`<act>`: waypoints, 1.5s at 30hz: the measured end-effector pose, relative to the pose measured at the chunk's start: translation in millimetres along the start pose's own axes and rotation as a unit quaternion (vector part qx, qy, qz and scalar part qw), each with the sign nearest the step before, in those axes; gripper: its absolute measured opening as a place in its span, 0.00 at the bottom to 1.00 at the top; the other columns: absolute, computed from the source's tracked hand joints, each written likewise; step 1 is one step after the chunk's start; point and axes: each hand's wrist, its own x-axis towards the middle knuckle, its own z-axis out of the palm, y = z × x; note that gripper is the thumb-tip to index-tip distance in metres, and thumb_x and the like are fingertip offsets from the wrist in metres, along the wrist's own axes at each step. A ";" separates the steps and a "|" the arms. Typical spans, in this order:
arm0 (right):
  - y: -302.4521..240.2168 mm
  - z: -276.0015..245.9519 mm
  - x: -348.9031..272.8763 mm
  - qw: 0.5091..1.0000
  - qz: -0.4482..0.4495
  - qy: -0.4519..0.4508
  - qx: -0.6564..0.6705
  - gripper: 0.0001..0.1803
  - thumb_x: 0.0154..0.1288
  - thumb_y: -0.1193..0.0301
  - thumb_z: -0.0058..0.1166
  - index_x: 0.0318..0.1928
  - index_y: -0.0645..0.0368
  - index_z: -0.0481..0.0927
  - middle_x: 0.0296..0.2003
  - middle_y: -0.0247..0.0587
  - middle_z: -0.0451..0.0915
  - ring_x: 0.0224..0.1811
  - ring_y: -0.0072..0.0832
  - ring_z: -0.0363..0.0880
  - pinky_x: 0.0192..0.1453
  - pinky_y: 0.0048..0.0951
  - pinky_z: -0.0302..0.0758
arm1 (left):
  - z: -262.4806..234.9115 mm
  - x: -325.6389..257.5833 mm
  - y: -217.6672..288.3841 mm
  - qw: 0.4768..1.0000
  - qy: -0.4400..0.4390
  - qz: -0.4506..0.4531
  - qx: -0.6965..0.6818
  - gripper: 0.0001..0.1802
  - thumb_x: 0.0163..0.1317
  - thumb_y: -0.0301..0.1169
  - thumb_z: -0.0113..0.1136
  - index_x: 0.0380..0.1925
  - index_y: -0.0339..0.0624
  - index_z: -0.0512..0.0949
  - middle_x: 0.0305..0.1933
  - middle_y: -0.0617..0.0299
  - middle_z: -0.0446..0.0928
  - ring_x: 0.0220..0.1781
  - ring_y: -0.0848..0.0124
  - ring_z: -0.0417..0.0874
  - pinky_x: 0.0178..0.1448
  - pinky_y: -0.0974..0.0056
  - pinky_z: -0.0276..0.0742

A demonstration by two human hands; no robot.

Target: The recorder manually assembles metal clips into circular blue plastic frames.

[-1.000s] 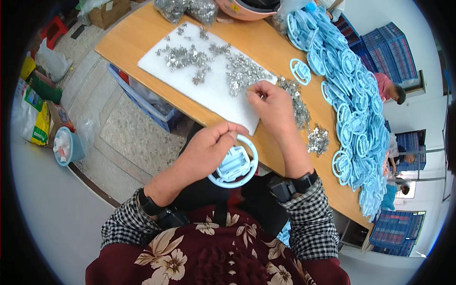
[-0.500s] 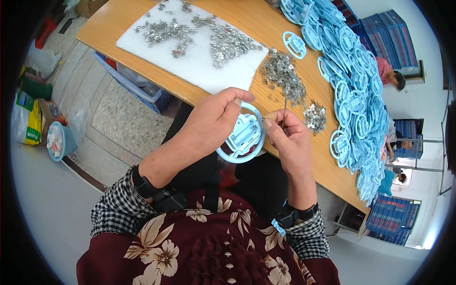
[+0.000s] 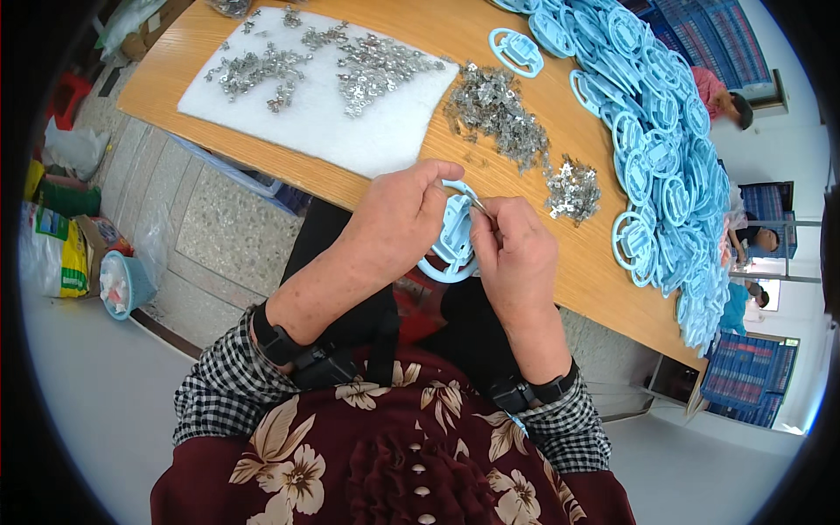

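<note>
Blue ring (image 3: 453,234): a plastic hoop with a frame inside, held off the table at its near edge, above the person's lap.
Left hand (image 3: 398,210): thumb and forefinger pinching the hoop's upper left rim.
Right hand (image 3: 518,249): thumb and forefinger pressed together on a thin metal piece (image 3: 478,206) at the hoop's upper right rim — its full shape is hidden by the fingers.
Table (image 3: 586,280): tan wood grain, set slantwise across the view.
White pad (image 3: 350,144): flat on the wood, with loose silver clips (image 3: 372,74) scattered over its far part.
Metal heaps: a long dull pile (image 3: 499,114) beside the pad, and a smaller, shinier pile (image 3: 573,190) nearer the right hand.
Ring pile (image 3: 665,157): many more blue hoops along the table's right side — one loose hoop (image 3: 522,54) lies just beside them.
Floor at left: speckled stone (image 3: 232,254), a blue basket (image 3: 140,276) with crumpled white stuff, and a red stool (image 3: 66,101).
Room at right: stacked blue trays (image 3: 744,376), and a person in pink (image 3: 710,92) farther off.
</note>
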 end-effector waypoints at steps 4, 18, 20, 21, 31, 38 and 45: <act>-1.1 -6.4 -1.7 1.000 -0.017 -0.021 -0.006 0.12 0.60 0.77 0.60 0.46 0.57 0.83 0.32 0.44 0.79 0.32 0.43 0.82 0.34 0.39 0.78 | -0.6 0.5 -0.4 1.000 -0.008 -0.012 -0.009 0.18 0.76 0.28 0.42 0.56 0.31 0.77 0.30 0.59 0.81 0.32 0.76 0.82 0.38 0.67 0.79; -4.8 -32.6 -7.9 0.993 0.050 -0.100 -0.040 0.12 0.70 0.74 0.58 0.52 0.56 0.82 0.33 0.50 0.84 0.32 0.46 0.84 0.36 0.36 0.78 | -1.3 1.7 -1.1 1.000 -0.005 0.007 0.011 0.19 0.75 0.30 0.42 0.55 0.30 0.78 0.30 0.51 0.82 0.31 0.70 0.82 0.40 0.63 0.78; -8.0 -35.2 -8.6 0.990 0.025 -0.111 -0.087 0.12 0.68 0.74 0.59 0.51 0.56 0.84 0.33 0.50 0.84 0.31 0.45 0.84 0.34 0.36 0.78 | -1.6 1.6 -1.2 1.000 -0.006 -0.005 0.010 0.19 0.75 0.30 0.42 0.55 0.30 0.78 0.31 0.51 0.82 0.31 0.69 0.82 0.40 0.63 0.78; -10.2 -35.9 -8.0 0.990 0.016 -0.109 -0.090 0.12 0.67 0.74 0.60 0.50 0.55 0.84 0.33 0.51 0.85 0.32 0.47 0.84 0.34 0.38 0.79 | -1.8 1.9 -0.7 1.000 -0.008 -0.010 0.009 0.19 0.75 0.30 0.42 0.55 0.30 0.78 0.31 0.51 0.82 0.31 0.69 0.82 0.40 0.63 0.78; -14.5 -43.4 0.8 0.975 0.013 -0.168 -0.143 0.12 0.66 0.75 0.60 0.50 0.55 0.85 0.32 0.53 0.84 0.32 0.47 0.84 0.34 0.39 0.78 | -1.2 2.3 1.5 0.999 -0.007 -0.007 0.031 0.19 0.74 0.30 0.43 0.54 0.30 0.78 0.29 0.50 0.82 0.31 0.67 0.84 0.41 0.62 0.80; -4.7 -40.0 0.2 0.986 0.011 -0.154 -0.067 0.14 0.62 0.75 0.61 0.49 0.54 0.84 0.31 0.50 0.84 0.33 0.47 0.85 0.35 0.43 0.80 | -0.3 1.9 -2.5 0.999 0.005 0.007 0.032 0.18 0.74 0.31 0.44 0.52 0.30 0.79 0.32 0.45 0.83 0.34 0.61 0.87 0.42 0.60 0.81; -23.4 -45.9 8.8 0.976 0.038 -0.179 -0.115 0.11 0.62 0.76 0.60 0.45 0.56 0.85 0.30 0.52 0.84 0.33 0.48 0.85 0.36 0.45 0.80 | 1.0 1.1 -2.0 1.000 -0.013 -0.001 0.014 0.19 0.75 0.30 0.43 0.54 0.27 0.77 0.31 0.45 0.83 0.26 0.64 0.86 0.33 0.62 0.84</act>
